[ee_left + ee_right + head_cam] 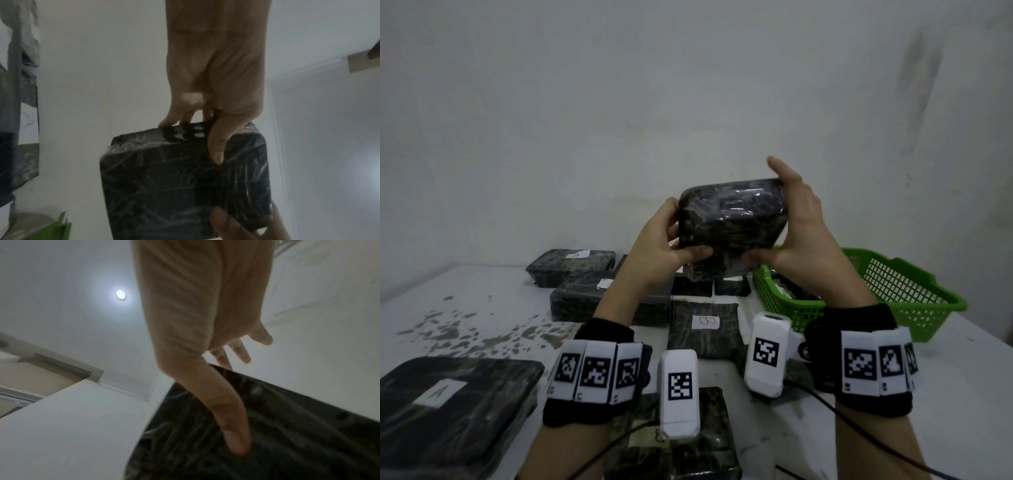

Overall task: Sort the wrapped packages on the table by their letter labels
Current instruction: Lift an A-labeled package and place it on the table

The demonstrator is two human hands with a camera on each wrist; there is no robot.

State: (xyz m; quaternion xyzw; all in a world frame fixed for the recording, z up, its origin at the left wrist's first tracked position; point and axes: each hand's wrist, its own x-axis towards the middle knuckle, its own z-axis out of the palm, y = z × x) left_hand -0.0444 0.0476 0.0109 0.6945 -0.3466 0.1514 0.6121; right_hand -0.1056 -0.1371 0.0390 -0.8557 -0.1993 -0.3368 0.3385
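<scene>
Both hands held one dark wrapped package [732,222] up in the air above the table [482,308], in front of the wall. The left hand [664,246] gripped its left end, thumb across the near face and fingers [172,120] curled over the edge. The right hand [801,226] clasped the right end, thumb [230,426] pressed along the near face; some of its fingers [240,352] stood straight past the far edge, so how firmly they gripped could not be told. No label showed on the faces of the held package that were in view.

Below it, a package marked B [703,329] lay flat near the middle of the table. Two small packages [709,284] sat just beyond it, partly hidden by the held one. To the left lay a stack of two larger packages [582,294], and a far one [571,263] with a white label whose letter was unclear. A big package marked A [448,404] lay at the near left. Another package [709,438] lay at the near edge, under the wrist cameras. A green basket [893,294] stood at the right, something white and dark inside it.
</scene>
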